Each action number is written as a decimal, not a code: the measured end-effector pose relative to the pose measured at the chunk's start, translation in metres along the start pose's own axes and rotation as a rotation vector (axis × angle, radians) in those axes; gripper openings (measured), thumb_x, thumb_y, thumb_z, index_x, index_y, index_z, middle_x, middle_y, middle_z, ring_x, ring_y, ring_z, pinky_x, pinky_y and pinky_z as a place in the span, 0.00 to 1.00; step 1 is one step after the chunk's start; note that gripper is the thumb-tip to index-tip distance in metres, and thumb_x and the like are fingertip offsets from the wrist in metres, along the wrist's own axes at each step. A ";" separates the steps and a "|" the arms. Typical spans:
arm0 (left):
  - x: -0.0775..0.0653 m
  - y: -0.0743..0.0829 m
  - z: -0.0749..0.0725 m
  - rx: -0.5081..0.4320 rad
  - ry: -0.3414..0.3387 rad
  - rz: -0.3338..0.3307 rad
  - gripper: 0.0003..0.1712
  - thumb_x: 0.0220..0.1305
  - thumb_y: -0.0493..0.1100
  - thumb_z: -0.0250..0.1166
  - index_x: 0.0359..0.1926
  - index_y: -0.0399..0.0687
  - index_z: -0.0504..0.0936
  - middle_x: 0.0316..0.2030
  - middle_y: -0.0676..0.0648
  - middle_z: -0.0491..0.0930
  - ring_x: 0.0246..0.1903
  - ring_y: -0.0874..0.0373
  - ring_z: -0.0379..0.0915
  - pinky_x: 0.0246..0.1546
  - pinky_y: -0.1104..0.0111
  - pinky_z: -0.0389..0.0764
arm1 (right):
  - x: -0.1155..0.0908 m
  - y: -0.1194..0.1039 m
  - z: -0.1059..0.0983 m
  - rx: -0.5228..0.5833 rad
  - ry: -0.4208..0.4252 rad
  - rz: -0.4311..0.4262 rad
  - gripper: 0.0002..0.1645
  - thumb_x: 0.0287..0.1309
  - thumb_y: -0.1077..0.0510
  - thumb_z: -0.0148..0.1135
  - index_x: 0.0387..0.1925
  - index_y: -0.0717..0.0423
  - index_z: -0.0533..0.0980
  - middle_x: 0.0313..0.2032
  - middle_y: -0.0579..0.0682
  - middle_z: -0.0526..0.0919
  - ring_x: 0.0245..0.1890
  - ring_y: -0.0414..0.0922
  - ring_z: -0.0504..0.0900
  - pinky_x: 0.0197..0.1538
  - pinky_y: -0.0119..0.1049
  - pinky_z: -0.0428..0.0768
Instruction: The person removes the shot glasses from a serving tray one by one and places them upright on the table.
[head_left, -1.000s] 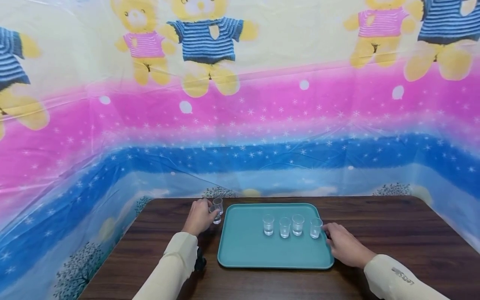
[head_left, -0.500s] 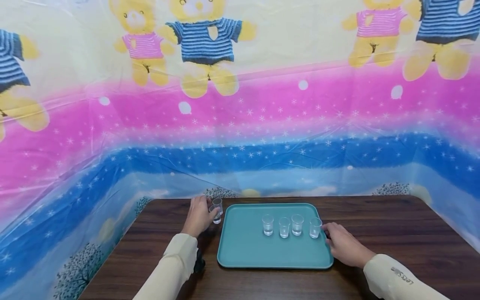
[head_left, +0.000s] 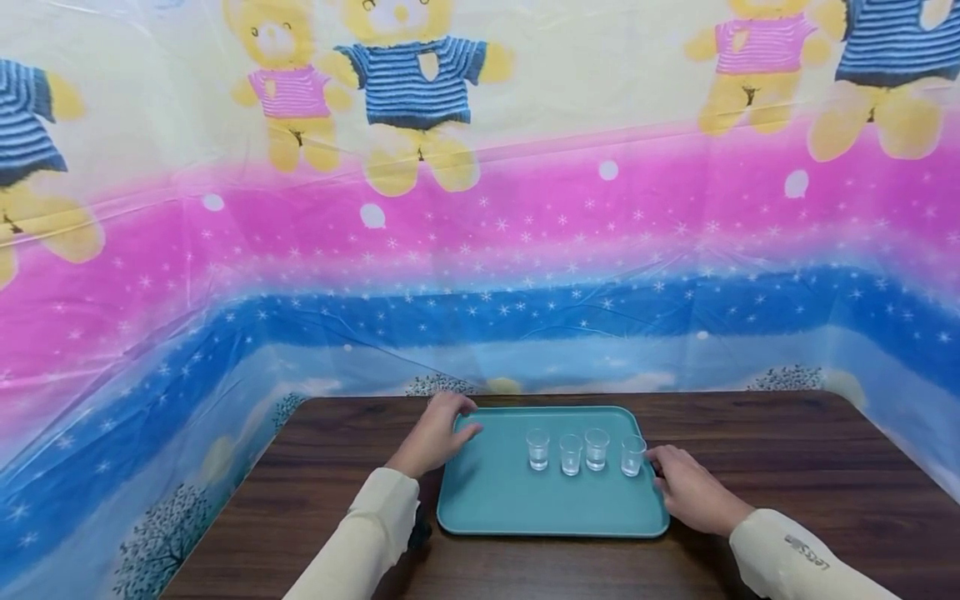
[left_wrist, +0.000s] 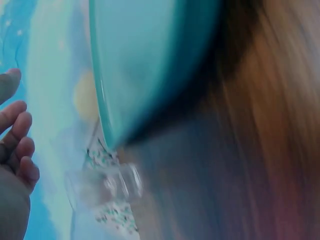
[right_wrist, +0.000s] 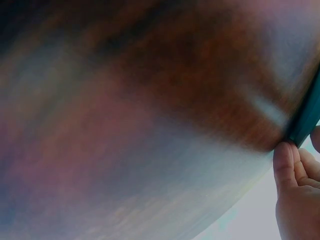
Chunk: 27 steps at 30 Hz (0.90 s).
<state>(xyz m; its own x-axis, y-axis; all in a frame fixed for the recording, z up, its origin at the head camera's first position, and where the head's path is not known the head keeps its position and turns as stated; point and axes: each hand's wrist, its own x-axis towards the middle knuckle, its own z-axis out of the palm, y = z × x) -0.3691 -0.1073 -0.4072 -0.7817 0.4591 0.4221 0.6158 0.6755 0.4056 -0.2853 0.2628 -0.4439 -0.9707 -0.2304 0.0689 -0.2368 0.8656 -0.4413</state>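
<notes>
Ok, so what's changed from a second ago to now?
The left hand has moved right, from the shot glasses left of the tray to over the tray's far left corner, holding nothing visible. The head view now hides those glasses; the left wrist view shows at least one. Unchanged: the right hand gripping the tray's right edge, and the four shot glasses on it.

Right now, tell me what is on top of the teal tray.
Four clear glasses stand on the tray, from middle to right. In the head view, the left hand hides part of its far left corner from sight.
</notes>
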 end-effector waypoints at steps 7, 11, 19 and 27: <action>0.012 0.021 0.014 -0.031 -0.106 0.117 0.17 0.61 0.45 0.67 0.47 0.41 0.78 0.40 0.46 0.73 0.42 0.51 0.68 0.40 0.62 0.72 | 0.001 0.003 0.001 0.001 -0.001 -0.007 0.18 0.61 0.69 0.57 0.53 0.67 0.70 0.45 0.55 0.75 0.46 0.51 0.74 0.44 0.48 0.76; 0.017 0.034 0.022 -0.064 -0.193 0.111 0.22 0.60 0.48 0.67 0.51 0.39 0.77 0.42 0.47 0.73 0.44 0.48 0.68 0.42 0.62 0.73 | 0.001 0.003 0.002 -0.002 0.004 -0.009 0.19 0.60 0.69 0.57 0.53 0.66 0.70 0.45 0.54 0.75 0.47 0.50 0.74 0.44 0.48 0.76; 0.024 0.056 0.035 -0.055 -0.277 0.035 0.26 0.60 0.51 0.67 0.54 0.40 0.77 0.43 0.49 0.73 0.46 0.51 0.68 0.43 0.64 0.73 | -0.002 0.003 0.002 0.000 0.027 -0.027 0.18 0.60 0.69 0.57 0.53 0.67 0.70 0.45 0.55 0.75 0.47 0.51 0.73 0.45 0.48 0.75; 0.027 0.061 0.041 -0.055 -0.291 0.060 0.19 0.62 0.46 0.66 0.50 0.41 0.78 0.44 0.47 0.74 0.45 0.51 0.68 0.42 0.66 0.72 | -0.001 0.004 0.002 -0.015 0.023 -0.016 0.18 0.61 0.69 0.56 0.53 0.65 0.70 0.45 0.55 0.74 0.46 0.50 0.73 0.44 0.47 0.75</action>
<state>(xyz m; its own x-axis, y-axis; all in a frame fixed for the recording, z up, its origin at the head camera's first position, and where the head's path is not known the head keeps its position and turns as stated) -0.3565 -0.0299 -0.4039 -0.7343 0.6489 0.1994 0.6599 0.6134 0.4339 -0.2849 0.2656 -0.4481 -0.9674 -0.2341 0.0967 -0.2528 0.8685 -0.4264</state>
